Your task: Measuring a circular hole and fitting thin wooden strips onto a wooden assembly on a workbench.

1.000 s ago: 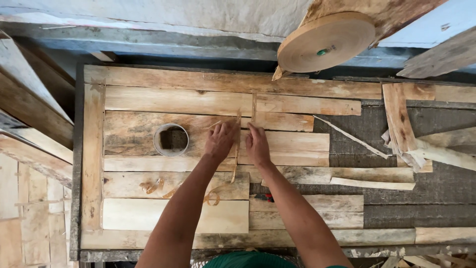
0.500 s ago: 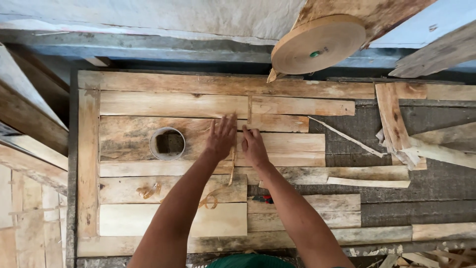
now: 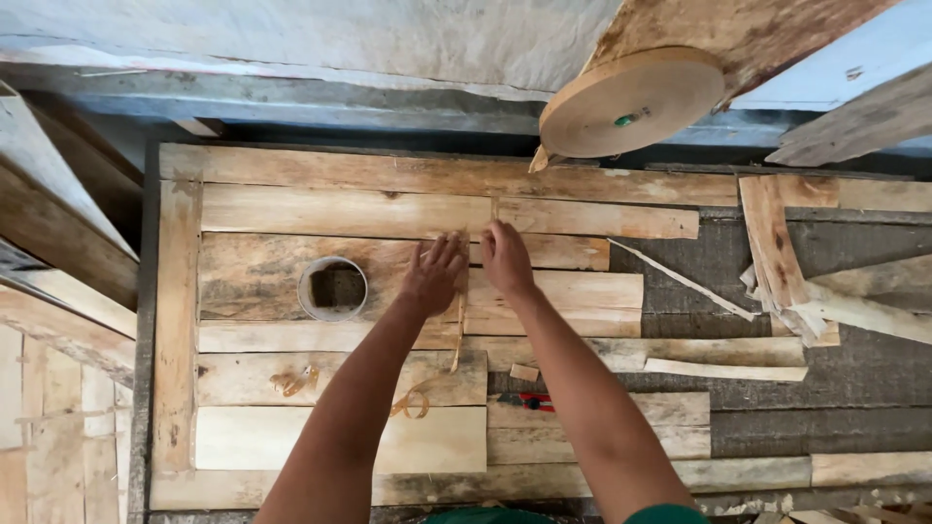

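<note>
Hands lay flat on the veneer sheets [image 3: 388, 267], fingers spread: my left hand [image 3: 433, 275] and my right hand [image 3: 506, 260] pressed each side of the seam, near the round hole [image 3: 333, 288].

Grey plastered wall [image 3: 291, 39] behind — daylight on stacked planks [image 3: 58, 223].
</note>
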